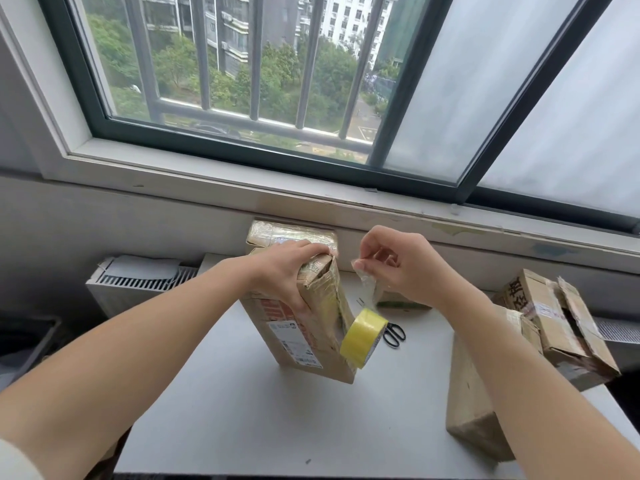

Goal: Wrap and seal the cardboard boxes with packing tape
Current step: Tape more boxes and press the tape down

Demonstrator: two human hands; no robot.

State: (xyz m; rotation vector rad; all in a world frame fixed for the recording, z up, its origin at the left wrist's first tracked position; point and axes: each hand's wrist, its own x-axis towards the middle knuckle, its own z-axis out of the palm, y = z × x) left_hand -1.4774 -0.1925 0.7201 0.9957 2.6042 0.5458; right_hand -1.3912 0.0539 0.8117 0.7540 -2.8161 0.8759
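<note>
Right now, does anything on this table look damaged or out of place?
The yellow tape roll seems to dangle against the side of the upright box instead of lying on the table. The box at the far right has crumpled, torn flaps gaping open.

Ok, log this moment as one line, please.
left hand: grips upright box top | right hand: pinches tape end | tape roll: beside box | scissors: on table

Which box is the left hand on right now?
The upright box in the middle with the white shipping label and red print. The left hand grips its top end; the other boxes sit behind it or to the right.
</note>
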